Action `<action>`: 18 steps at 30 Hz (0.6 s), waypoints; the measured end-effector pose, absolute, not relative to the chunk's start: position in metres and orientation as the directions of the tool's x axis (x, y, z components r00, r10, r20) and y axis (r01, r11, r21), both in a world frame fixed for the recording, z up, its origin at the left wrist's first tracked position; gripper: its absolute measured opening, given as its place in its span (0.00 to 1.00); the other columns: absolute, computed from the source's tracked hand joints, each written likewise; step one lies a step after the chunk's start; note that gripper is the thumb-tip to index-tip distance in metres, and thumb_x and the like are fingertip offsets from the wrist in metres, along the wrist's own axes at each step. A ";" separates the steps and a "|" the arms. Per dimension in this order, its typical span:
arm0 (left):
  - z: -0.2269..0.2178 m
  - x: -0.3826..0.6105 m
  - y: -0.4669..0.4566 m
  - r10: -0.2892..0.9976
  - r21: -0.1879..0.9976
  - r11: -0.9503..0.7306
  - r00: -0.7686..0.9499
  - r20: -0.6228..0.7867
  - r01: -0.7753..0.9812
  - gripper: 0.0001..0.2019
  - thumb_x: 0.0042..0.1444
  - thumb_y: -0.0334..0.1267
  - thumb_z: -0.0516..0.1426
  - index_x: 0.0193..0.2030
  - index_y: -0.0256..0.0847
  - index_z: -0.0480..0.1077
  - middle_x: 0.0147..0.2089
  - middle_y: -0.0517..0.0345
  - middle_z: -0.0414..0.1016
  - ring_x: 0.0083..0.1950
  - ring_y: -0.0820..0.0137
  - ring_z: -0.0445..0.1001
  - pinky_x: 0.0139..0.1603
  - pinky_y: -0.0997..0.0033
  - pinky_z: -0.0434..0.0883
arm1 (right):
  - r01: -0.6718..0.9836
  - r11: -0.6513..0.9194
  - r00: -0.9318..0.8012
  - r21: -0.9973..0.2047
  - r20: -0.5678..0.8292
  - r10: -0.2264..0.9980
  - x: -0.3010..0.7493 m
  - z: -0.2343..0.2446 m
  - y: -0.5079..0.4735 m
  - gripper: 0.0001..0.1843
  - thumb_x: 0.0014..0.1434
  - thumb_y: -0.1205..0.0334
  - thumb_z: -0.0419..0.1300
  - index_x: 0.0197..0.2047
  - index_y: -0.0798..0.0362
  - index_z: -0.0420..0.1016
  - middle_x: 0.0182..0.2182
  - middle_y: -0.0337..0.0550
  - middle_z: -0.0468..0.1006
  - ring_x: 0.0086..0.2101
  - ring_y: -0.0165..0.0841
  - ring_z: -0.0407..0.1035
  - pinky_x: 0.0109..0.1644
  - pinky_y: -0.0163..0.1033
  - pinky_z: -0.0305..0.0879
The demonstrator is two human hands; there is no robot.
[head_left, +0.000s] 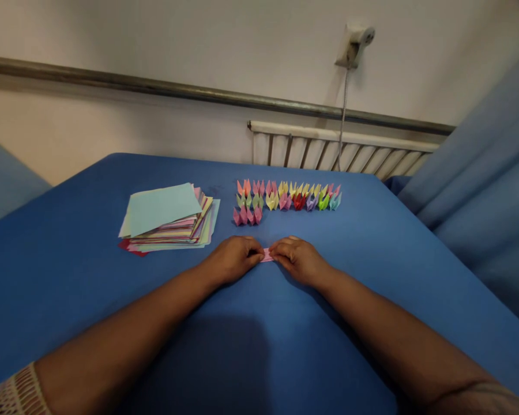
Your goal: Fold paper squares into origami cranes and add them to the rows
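A small piece of pink paper (267, 255) spans the gap between my two hands, low over the blue table cover. My left hand (237, 257) pinches its left end between thumb and fingers. At the other end, my right hand (299, 259) pinches it in the same way. Most of the paper is hidden under the fingers, so its folded shape cannot be made out. Just beyond the hands stand rows of small folded paper cranes (285, 200) in pink, yellow, green, red, purple and blue.
To the left lies a thick, uneven stack of coloured paper sheets (164, 210), light blue on top. The blue-covered table (90, 288) reaches to a wall with a metal rail (177, 89) and a white radiator (341, 135). A blue curtain (480, 196) hangs at the right.
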State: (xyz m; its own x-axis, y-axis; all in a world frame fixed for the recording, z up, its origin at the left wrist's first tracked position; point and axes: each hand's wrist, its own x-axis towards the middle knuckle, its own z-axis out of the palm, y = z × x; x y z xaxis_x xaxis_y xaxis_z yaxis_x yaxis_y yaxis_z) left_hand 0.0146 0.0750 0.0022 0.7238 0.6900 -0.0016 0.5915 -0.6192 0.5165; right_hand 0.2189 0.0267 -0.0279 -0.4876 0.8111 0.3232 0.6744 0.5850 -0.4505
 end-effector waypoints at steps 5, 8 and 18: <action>0.001 0.016 0.073 0.719 0.507 -0.605 0.695 0.017 0.614 0.09 0.56 0.43 0.56 0.36 0.42 0.75 0.34 0.60 0.76 0.35 0.70 0.72 0.35 0.74 0.64 | 0.676 0.565 -0.472 -0.473 0.310 0.825 0.217 -0.027 0.027 0.08 0.63 0.68 0.54 0.39 0.54 0.75 0.38 0.44 0.79 0.40 0.32 0.70 0.48 0.39 0.62; 0.002 0.016 0.074 0.719 0.504 -0.603 0.695 0.007 0.619 0.09 0.56 0.43 0.56 0.36 0.42 0.74 0.34 0.60 0.76 0.35 0.70 0.72 0.35 0.74 0.63 | 0.678 0.555 -0.459 -0.482 0.312 0.832 0.217 -0.026 0.026 0.07 0.63 0.69 0.54 0.38 0.54 0.75 0.37 0.43 0.78 0.40 0.32 0.69 0.47 0.38 0.62; 0.005 0.016 0.076 0.742 0.555 -0.535 0.668 -0.051 0.637 0.11 0.56 0.44 0.55 0.35 0.41 0.75 0.33 0.61 0.77 0.33 0.71 0.72 0.32 0.75 0.62 | 0.678 0.522 -0.419 -0.517 0.312 0.853 0.215 -0.026 0.026 0.08 0.63 0.69 0.54 0.38 0.54 0.75 0.37 0.43 0.78 0.39 0.31 0.70 0.46 0.38 0.62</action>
State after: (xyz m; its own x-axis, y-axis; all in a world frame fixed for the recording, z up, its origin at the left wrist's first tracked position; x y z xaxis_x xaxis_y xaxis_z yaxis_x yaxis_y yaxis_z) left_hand 0.0165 0.0758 0.0051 0.6683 0.7422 -0.0512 0.6368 -0.5351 0.5551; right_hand 0.2150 0.0261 -0.0263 -0.4191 0.8527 0.3119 0.6780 0.5224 -0.5172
